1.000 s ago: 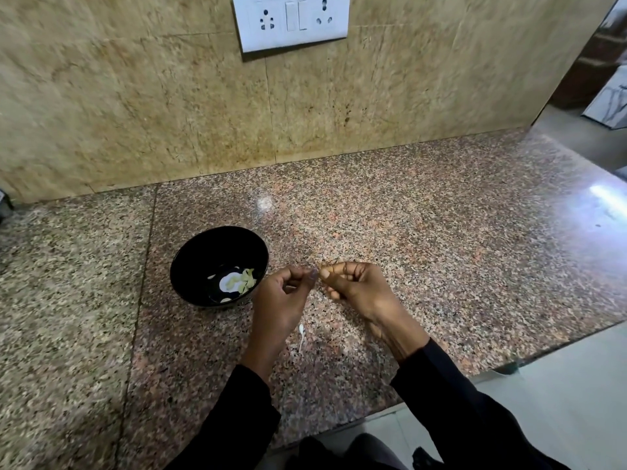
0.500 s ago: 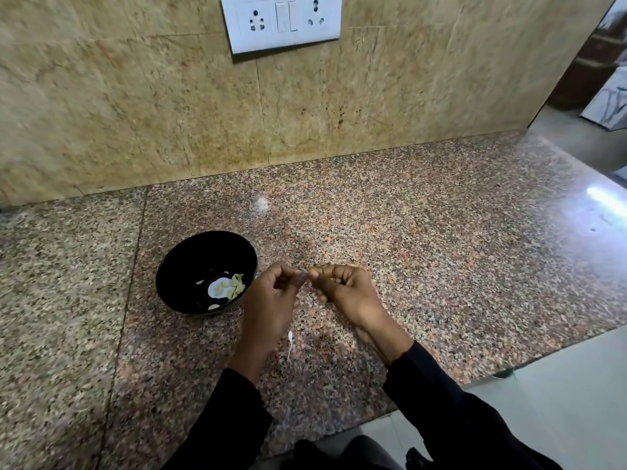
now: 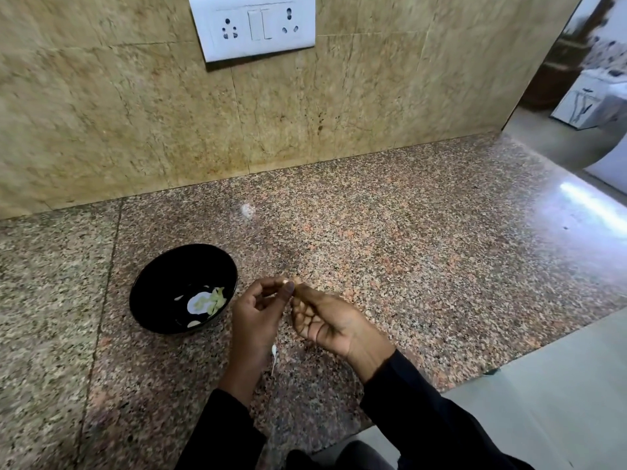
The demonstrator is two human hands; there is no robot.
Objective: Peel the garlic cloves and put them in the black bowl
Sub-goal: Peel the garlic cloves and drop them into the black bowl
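Dark sleeves (image 3: 424, 412) at the near edge of the table (image 3: 424, 266), both reaching inward. Just beyond, a thin white strip of peel (image 3: 273, 354) on the granite beside the left wrist, as in the earlier frames.

Since half a second ago: right hand (image 3: 330, 322) turned palm-up, its fingers (image 3: 305, 312) loosened from the tight curl seen before, thumb and forefinger tips alone pinching. Left hand (image 3: 259, 310) little changed, curled, thumb and forefinger meeting the right ones at the same spot. Whole view shifted so the wall plate sits further right in the frame.

Garlic clove (image 3: 289, 281) showing only as a small pale speck, held between the tips of both hands, above the table and just right of the bowl's rim. Most of it hidden by the fingertips; peeled or not, cannot tell. Both hands grasping it by a pinch.

Left of the hands, near the table's near-left part, the black bowl (image 3: 152, 293), upright, with a few pale green and white pieces (image 3: 208, 300) lying at its bottom. Left hand close to the bowl's right rim, not touching it.

Further back, bare granite up to the far edge, then a tan tiled wall (image 3: 101, 113) bearing a white plate (image 3: 254, 25) with 2 sockets and switches between.
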